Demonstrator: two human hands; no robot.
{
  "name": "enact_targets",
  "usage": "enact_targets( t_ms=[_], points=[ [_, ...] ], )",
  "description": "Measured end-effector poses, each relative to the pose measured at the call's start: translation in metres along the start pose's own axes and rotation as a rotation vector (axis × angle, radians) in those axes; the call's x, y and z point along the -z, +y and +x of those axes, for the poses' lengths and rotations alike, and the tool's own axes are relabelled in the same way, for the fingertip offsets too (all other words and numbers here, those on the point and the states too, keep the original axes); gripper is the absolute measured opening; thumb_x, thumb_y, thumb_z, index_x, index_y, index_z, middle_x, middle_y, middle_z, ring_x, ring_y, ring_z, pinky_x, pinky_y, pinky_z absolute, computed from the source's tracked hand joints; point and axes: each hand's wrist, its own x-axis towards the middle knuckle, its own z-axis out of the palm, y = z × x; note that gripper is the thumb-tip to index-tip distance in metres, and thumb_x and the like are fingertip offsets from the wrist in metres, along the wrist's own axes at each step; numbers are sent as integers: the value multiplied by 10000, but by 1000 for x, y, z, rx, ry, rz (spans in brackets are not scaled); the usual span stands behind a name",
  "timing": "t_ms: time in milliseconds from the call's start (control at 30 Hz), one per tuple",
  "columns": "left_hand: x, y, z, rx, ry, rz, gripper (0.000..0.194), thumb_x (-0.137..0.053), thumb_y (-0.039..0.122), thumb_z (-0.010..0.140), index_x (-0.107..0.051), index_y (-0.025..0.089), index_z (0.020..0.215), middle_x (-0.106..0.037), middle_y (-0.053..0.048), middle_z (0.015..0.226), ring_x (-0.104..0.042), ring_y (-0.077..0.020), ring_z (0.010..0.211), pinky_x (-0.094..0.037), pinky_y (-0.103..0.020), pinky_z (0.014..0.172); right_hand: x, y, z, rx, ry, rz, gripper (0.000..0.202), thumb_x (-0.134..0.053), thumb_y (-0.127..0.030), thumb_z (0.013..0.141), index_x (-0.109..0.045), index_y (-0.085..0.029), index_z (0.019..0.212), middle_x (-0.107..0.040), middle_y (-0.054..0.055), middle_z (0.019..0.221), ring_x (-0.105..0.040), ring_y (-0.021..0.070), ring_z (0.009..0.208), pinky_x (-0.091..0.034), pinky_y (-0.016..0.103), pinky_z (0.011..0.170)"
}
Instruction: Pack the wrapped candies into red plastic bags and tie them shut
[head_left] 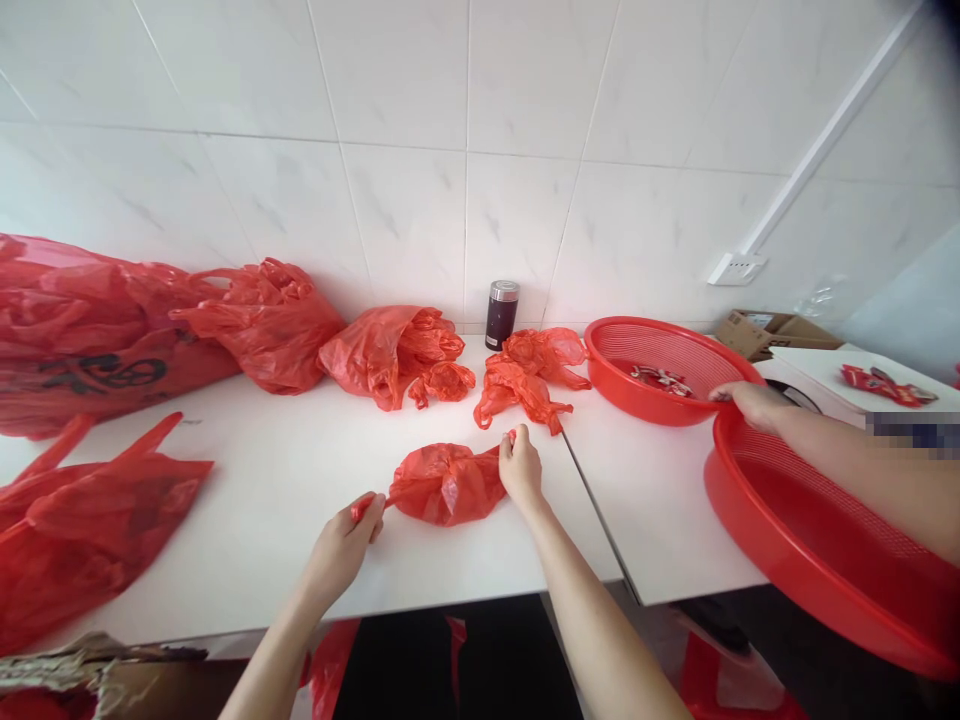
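A filled red plastic bag [448, 485] lies on the white table [300, 560] in front of me. My left hand [349, 540] is closed around one of its handles, on the left side. On the other side, my right hand [521, 465] grips the opposite handle, so the bag's top is stretched between my two fists. What the bag contains is hidden by the plastic. Just beyond my right hand lie crumpled red plastic bags [525, 375].
Against the wall stand a dark thermos [501, 315] and several stuffed red bags [274, 325]. Another red bag [112, 530] lies at left. At right, a co-worker's hand [750, 400] is at the rims of two red baskets [630, 395], one holding small packets. An open cardboard box [780, 330] sits behind.
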Motion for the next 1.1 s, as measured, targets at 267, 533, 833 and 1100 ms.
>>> enact_targets(
  t_ms=[267,533,833,1100],
  points=[
    [22,60,4,-252,-191,-792,436,-388,537,910,-666,217,1013,-589,-124,1312,-494,-283,1244,-391,-423,1019,58,-63,-17,238,-117,332,248,-437,-447,907,-408,-234,782,-537,-44,651,-501,135,580,-329,241,563],
    [-8,84,12,-193,-429,-997,385,-667,430,787,-671,167,1067,-711,-96,986,-658,-250,885,-496,-404,855,82,-97,-30,489,-448,579,236,-557,-371,881,-554,-201,718,-566,-25,716,-524,112,678,-397,231,627],
    [-21,80,7,-127,-291,-1007,288,-676,451,765,-668,165,727,-629,-11,671,-572,-147,622,-468,-275,623,67,-94,-32,471,-424,642,196,-488,-368,919,-589,-214,856,-610,-2,844,-558,135,813,-438,274,765],
    [16,40,9,-53,122,-984,406,-602,495,808,-697,185,1051,-583,6,745,-555,-137,718,-504,-275,713,68,-71,-14,12,-263,1066,265,-527,-497,859,-461,-240,835,-582,-23,734,-602,150,625,-501,283,606]
  ],
)
